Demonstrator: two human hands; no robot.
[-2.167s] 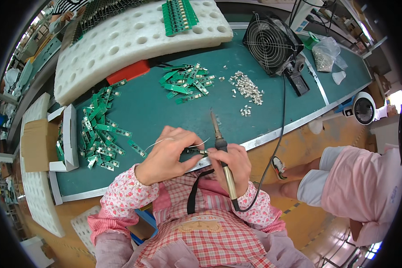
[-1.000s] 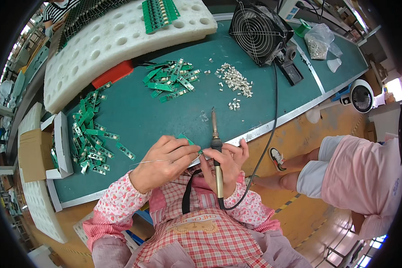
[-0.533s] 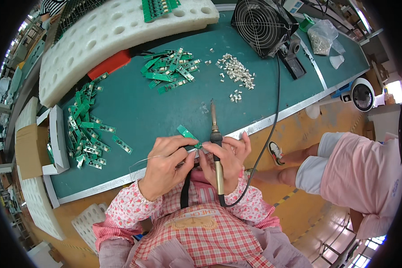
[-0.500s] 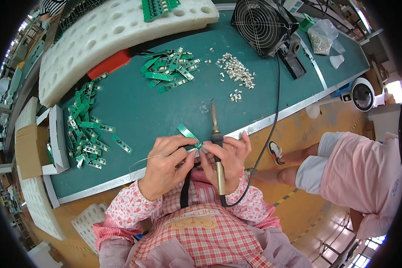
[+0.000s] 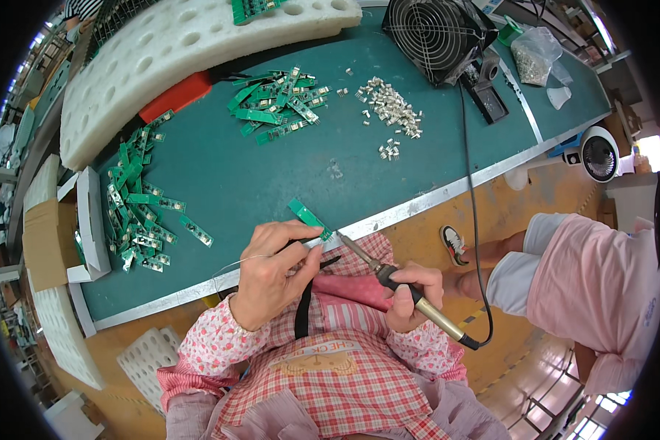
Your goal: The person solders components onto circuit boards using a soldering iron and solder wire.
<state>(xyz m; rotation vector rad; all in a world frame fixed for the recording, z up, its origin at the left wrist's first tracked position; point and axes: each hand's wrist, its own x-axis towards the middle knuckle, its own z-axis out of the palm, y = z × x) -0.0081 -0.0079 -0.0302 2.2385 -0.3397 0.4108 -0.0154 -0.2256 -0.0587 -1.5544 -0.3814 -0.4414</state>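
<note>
My left hand (image 5: 275, 268) pinches a narrow green circuit board (image 5: 307, 215) at its lower end, over the front edge of the bench. A thin wire, probably solder, runs out leftward from the same fingers. In my right hand (image 5: 413, 293) is a soldering iron (image 5: 401, 284), gripped by its dark handle, its tip pointing up and left, close to the board's lower end. Whether the tip touches the board I cannot tell. A black cord (image 5: 474, 191) trails from the iron's back end.
On the green bench mat (image 5: 271, 172) lie two heaps of circuit boards (image 5: 280, 106) (image 5: 136, 202) and a pile of small metal connectors (image 5: 392, 108). A black fan (image 5: 438, 37) stands behind, beside a white foam block (image 5: 191, 55). Another person (image 5: 587, 286) is at the right.
My right hand has left the board and moved right and down. The soldering iron has swung from upright to slanting, its tip now near the board. My left hand stays nearly in place.
</note>
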